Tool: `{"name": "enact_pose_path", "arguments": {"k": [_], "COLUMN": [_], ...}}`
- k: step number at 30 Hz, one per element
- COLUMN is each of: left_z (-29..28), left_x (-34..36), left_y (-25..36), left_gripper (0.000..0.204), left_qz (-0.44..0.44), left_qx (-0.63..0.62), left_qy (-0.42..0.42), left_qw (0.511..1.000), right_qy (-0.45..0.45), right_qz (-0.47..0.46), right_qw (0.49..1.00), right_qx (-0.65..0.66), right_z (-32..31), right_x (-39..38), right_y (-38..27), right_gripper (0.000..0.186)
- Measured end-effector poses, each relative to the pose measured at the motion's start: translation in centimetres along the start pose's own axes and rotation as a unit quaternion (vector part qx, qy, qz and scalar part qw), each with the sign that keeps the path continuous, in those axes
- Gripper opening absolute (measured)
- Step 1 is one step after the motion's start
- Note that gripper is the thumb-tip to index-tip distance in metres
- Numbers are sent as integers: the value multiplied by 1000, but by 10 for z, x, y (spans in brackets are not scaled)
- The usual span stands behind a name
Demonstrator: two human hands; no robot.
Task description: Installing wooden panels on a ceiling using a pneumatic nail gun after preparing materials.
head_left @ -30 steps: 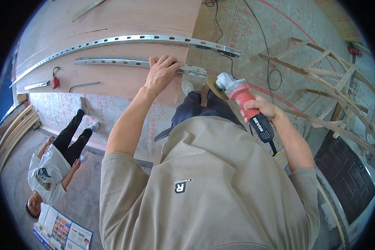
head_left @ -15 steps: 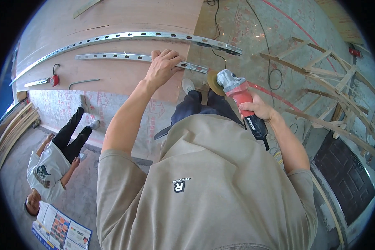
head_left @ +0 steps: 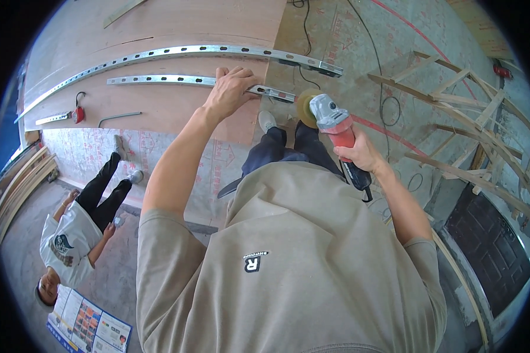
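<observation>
My left hand (head_left: 233,89) is closed over a short slotted metal channel (head_left: 162,79), pressing it on the plywood sheet (head_left: 176,109). The channel's right end sticks out past the board's edge. In my right hand (head_left: 361,154) is a red, grey and black angle grinder (head_left: 335,125), gripped round its body. Its yellowish disc (head_left: 305,106) stands right beside the channel's free end; whether they touch I cannot tell. A longer slotted channel (head_left: 176,53) lies beyond the short one and also overhangs the board.
A red tape measure (head_left: 77,115) and a bent metal rod (head_left: 119,116) lie on the plywood's left part. Wooden frames (head_left: 471,112) stand at the right. Black cables (head_left: 378,59) run over the floor. Another person (head_left: 73,232) stands at the left, near stacked timber (head_left: 23,182).
The grinder has shifted slightly up and away from the board, its disc tilting more into view. Sparks seen earlier over the floor no longer show. My left hand stays on the channel.
</observation>
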State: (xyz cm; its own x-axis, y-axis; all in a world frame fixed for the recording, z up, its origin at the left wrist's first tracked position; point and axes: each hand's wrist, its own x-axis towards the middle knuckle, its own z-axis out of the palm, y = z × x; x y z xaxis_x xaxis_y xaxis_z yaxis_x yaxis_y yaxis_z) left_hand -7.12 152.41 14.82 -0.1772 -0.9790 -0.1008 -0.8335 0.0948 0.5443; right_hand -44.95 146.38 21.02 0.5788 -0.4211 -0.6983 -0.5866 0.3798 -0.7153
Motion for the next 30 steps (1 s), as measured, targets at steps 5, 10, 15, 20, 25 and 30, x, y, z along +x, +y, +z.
{"name": "enact_pose_path", "arguments": {"k": [5,10,15,20,25,30], "left_z": [-12,-13,-10,-9,-8,-7], "left_x": [7,7,7,6,3,3], "left_y": [7,7,8,5,6,8], "left_gripper": [38,37,35,35,35,36], "left_qz": [-22,-32,-28,-29,-30,-32], "left_qx": [-6,-15,-13,-18,-10,-7], "left_qy": [-47,-57,-45,-44,-41,-36], "left_qw": [999,998,999,998,999,999], "right_qy": [141,155,155,151,154,149], "right_qz": [-179,-145,-123,-110,-111,-103], "right_qw": [954,954,952,950,948,948], "right_qx": [-193,-212,-232,-249,-254,-263], "right_z": [1,4,7,5,4,5], "right_x": [2,11,13,11,9,13], "right_y": [12,-1,-4,-2,-5,-12], "right_gripper": [64,60,52,62,64,63]}}
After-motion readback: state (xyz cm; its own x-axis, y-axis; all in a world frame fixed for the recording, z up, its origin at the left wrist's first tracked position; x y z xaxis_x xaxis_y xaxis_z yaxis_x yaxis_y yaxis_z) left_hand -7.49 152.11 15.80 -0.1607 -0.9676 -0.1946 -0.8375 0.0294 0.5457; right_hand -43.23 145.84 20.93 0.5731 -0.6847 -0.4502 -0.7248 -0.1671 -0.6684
